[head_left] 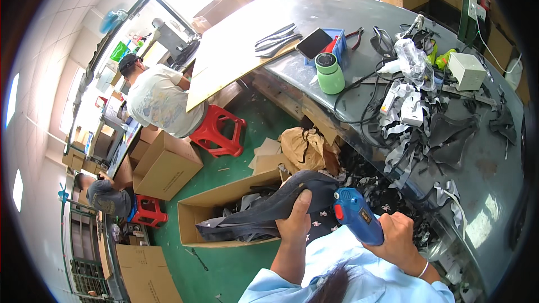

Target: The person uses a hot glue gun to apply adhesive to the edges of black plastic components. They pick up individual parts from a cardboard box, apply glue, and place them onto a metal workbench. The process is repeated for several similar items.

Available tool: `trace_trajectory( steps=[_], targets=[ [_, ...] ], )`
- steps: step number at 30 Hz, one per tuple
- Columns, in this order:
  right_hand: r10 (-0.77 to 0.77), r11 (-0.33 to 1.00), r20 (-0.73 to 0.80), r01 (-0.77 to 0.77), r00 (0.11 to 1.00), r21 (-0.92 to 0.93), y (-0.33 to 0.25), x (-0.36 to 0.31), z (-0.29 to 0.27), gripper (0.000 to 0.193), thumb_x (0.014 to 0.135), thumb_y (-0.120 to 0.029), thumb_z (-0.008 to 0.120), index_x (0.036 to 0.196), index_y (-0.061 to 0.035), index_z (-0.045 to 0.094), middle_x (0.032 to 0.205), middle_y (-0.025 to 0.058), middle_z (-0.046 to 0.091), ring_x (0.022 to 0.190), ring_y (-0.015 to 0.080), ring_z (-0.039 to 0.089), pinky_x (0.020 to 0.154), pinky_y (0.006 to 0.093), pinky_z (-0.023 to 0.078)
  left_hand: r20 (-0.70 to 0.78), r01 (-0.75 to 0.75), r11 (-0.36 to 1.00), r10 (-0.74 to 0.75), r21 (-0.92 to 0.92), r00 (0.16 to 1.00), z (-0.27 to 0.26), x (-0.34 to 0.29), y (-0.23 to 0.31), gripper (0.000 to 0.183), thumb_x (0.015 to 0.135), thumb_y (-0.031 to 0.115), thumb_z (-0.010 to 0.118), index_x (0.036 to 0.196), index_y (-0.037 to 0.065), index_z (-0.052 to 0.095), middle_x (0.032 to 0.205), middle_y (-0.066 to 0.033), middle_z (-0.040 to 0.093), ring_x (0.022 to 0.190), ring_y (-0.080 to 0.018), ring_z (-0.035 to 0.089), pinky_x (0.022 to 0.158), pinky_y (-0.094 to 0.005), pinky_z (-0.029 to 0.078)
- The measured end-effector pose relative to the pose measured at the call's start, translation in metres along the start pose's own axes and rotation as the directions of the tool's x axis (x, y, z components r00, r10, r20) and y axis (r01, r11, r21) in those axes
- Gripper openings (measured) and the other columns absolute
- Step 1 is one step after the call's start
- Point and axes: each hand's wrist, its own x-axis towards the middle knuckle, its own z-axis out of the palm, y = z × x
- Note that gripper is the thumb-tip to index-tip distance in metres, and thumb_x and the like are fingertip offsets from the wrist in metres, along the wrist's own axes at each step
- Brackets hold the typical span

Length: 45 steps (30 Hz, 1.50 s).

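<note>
My left hand (296, 220) is closed around a long, curved, dark grey padded piece (309, 184), thumb on top. One end of that piece tapers away to the left above an open carton (190, 219) on the floor; whether it touches the carton's contents I cannot tell. In my right hand (394, 234) is a blue handheld power tool (359, 214) with a red button on its side. Its front end points up and left, close to the right end of the padded piece. Dark material fills part of the carton.
A grey worktable (314, 17) curves along my right, bearing white and dark scraps (412, 109), cables, a green bottle (329, 76) and a phone (314, 43). Offcuts lie below its edge. A person (160, 98) sits on a red stool (219, 129); another person (106, 193) sits farther left.
</note>
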Motion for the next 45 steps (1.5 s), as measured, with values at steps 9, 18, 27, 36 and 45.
trace_trajectory(
  steps=[9, 18, 27, 36, 45],
  targets=[
    [0.032, 0.998, 0.050, -0.034, 0.998, 0.056, -0.007, 0.002, -0.004, 0.044, 0.058, -0.030, 0.082, 0.069, -0.0061, 0.046, 0.054, 0.0060, 0.049, 0.046, 0.0230, 0.050, 0.048, 0.0336, 0.039, 0.097, 0.034, 0.998, -0.029, -0.056, 0.995, 0.010, 0.001, 0.002, 0.036, 0.083, 0.003, 0.061, 0.115, -0.003, 0.047, 0.108, -0.0144, 0.058, 0.099, -0.0180, 0.057, 0.090, -0.0318, 0.045],
    [0.017, 0.999, 0.036, -0.018, 0.999, 0.038, -0.006, 0.004, -0.006, 0.039, 0.061, -0.024, 0.079, 0.065, -0.0067, 0.044, 0.050, 0.0065, 0.049, 0.042, 0.0240, 0.051, 0.047, 0.0329, 0.038, 0.184, 0.216, 0.961, -0.247, 0.171, 0.951, 0.003, 0.012, 0.021, 0.028, 0.082, 0.002, 0.059, 0.109, -0.003, 0.055, 0.099, -0.0077, 0.061, 0.088, -0.0123, 0.058, 0.080, -0.0252, 0.046],
    [-0.012, 0.999, 0.046, 0.014, 0.999, -0.031, -0.006, -0.002, -0.001, 0.037, 0.061, -0.022, 0.077, 0.065, -0.0073, 0.044, 0.050, 0.0059, 0.047, 0.043, 0.0237, 0.050, 0.048, 0.0340, 0.038, 0.345, 0.129, 0.727, -0.465, 0.674, 0.816, 0.001, 0.038, 0.052, 0.026, 0.074, 0.001, 0.062, 0.100, -0.001, 0.062, 0.085, -0.0038, 0.061, 0.077, -0.0106, 0.055, 0.071, -0.0246, 0.044],
    [-0.009, 0.989, 0.086, -0.004, 0.996, 0.148, -0.010, 0.001, -0.001, 0.038, 0.059, -0.025, 0.079, 0.065, -0.0068, 0.047, 0.049, 0.0056, 0.049, 0.040, 0.0231, 0.051, 0.044, 0.0326, 0.039, 0.630, -0.289, 0.665, -0.352, 0.689, 0.693, -0.008, 0.044, 0.028, 0.031, 0.075, -0.001, 0.064, 0.106, -0.003, 0.060, 0.095, -0.0098, 0.064, 0.084, -0.0176, 0.061, 0.076, -0.0301, 0.049],
    [0.045, 0.931, 0.162, -0.100, 0.986, 0.351, -0.020, 0.012, -0.010, 0.042, 0.061, -0.029, 0.082, 0.063, -0.0053, 0.047, 0.048, 0.0059, 0.049, 0.039, 0.0213, 0.051, 0.042, 0.0313, 0.040, 0.649, -0.445, 0.611, -0.152, 0.655, 0.745, -0.013, 0.027, -0.009, 0.028, 0.074, 0.001, 0.067, 0.101, -0.002, 0.062, 0.101, -0.0117, 0.064, 0.092, -0.0257, 0.061, 0.082, -0.0335, 0.048]
  ],
)
